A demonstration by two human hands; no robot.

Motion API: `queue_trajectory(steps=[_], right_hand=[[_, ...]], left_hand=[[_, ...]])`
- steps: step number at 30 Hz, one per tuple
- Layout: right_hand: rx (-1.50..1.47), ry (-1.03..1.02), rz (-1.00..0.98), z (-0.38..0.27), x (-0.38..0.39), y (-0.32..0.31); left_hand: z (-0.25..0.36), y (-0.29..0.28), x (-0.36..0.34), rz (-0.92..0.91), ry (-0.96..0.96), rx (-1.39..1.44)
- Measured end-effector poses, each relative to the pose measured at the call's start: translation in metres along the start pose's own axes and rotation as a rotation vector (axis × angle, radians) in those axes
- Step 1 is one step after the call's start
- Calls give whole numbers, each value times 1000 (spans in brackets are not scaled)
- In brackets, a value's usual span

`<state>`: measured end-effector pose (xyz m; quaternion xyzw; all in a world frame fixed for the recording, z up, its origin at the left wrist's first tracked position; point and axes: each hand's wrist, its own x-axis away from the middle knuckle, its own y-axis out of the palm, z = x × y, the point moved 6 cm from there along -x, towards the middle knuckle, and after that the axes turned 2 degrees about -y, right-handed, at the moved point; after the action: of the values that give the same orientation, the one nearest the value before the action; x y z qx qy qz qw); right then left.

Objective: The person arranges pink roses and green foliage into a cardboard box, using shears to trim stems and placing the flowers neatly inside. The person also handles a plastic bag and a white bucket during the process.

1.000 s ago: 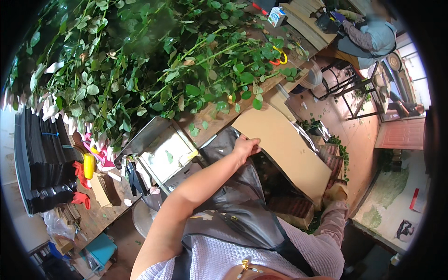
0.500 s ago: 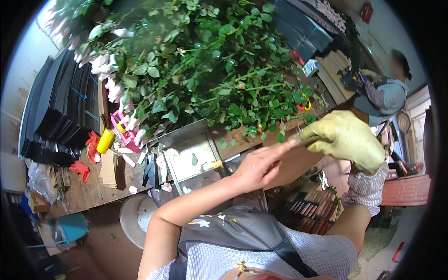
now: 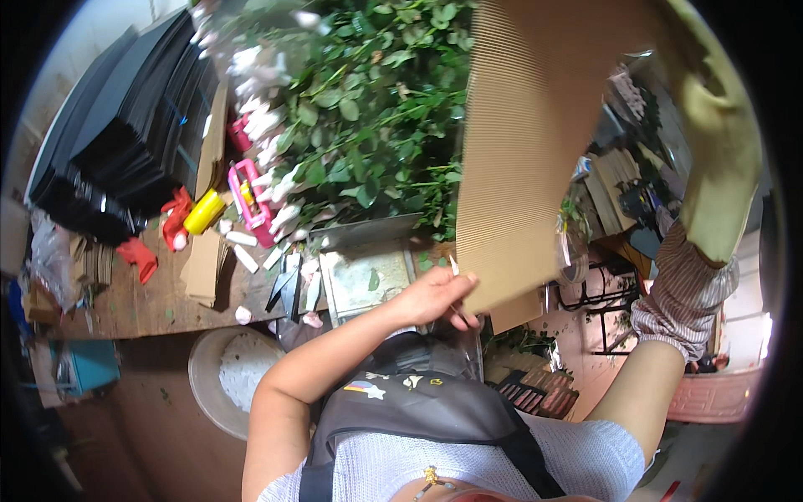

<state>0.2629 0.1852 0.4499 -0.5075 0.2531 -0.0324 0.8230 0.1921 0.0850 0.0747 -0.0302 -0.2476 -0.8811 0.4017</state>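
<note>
A tan corrugated cardboard sheet (image 3: 523, 151) stands raised in front of me, covering the right part of the rose stems. At its lower left corner my left hand (image 3: 439, 297) is bare and closed, pinching the edge between thumb and fingers. My right hand (image 3: 719, 142), in a yellow glove, is lifted high at the right rim and closed at the sheet's upper right; its fingertips are blurred and partly hidden. Behind the sheet lies a large heap of leafy green rose stems (image 3: 376, 125), with pale blooms wrapped in white (image 3: 268, 134) along its left side.
A metal tray (image 3: 368, 276) sits at the table's front edge, with black-handled clippers (image 3: 286, 286) beside it. To the left are a pink tool (image 3: 251, 201), a yellow roll (image 3: 203, 212), red gloves (image 3: 138, 259) and stacked black sheets (image 3: 125, 125). Below stands a white bucket (image 3: 238, 376).
The cardboard has swung up from low on the right and now blocks part of the stems. My gloved right hand has risen up and right; my left hand moved slightly left.
</note>
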Motion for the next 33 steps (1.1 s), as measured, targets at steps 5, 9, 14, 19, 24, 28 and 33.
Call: queue_trajectory(steps=[5, 9, 14, 19, 24, 28, 33], right_hand=[[-213, -249, -238, -79, -45, 75], [-482, -200, -570, -134, -42, 172], [-471, -168, -770, -192, -22, 302], [-478, -107, -738, -197, -12, 323], [-475, -132, -305, -199, -4, 302], [-889, -124, -258, -173, 1, 239], [-406, -3, -285, -176, 16, 312]], left_hand=[[25, 20, 104, -229, 8, 402], [-18, -19, 150, -180, 59, 743], [-88, -115, 219, 184, -362, 203], [-78, -171, 156, 524, -438, -1381], [-97, -154, 56, 491, 274, -1576], [-135, -178, 62, 529, 163, -1705], [-128, -174, 61, 536, 191, -1706]])
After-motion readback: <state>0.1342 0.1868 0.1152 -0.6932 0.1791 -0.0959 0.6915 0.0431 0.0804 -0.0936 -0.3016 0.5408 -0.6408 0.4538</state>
